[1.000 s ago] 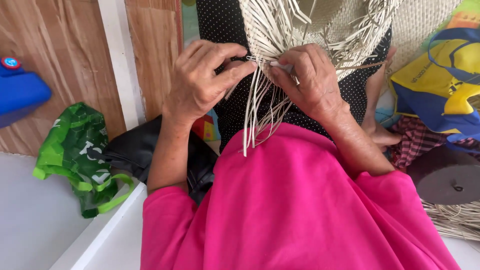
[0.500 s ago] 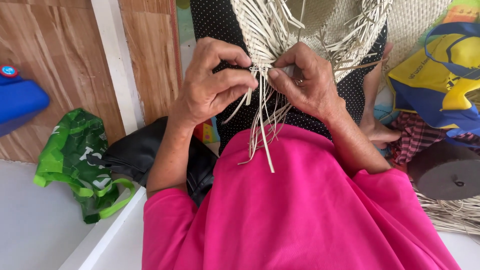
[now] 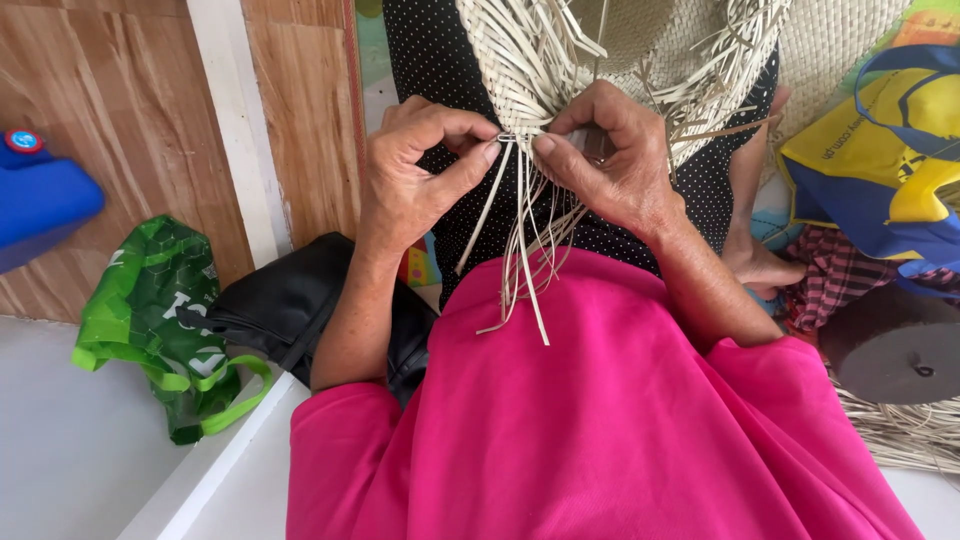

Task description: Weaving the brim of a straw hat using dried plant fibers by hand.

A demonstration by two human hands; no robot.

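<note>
Strands swung left, pinched between left hand and right hand.

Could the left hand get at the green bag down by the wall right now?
Probably yes: the green bag lies open on the left hand's side, nothing between, though that hand is pinching straw strands.

Against the wood-panel wall: a blue container with a red cap, a green shopping bag below it, a black bag just beside that. Well away from the wall, at far right: a yellow-and-blue bag, plaid cloth, a dark round disc.
</note>
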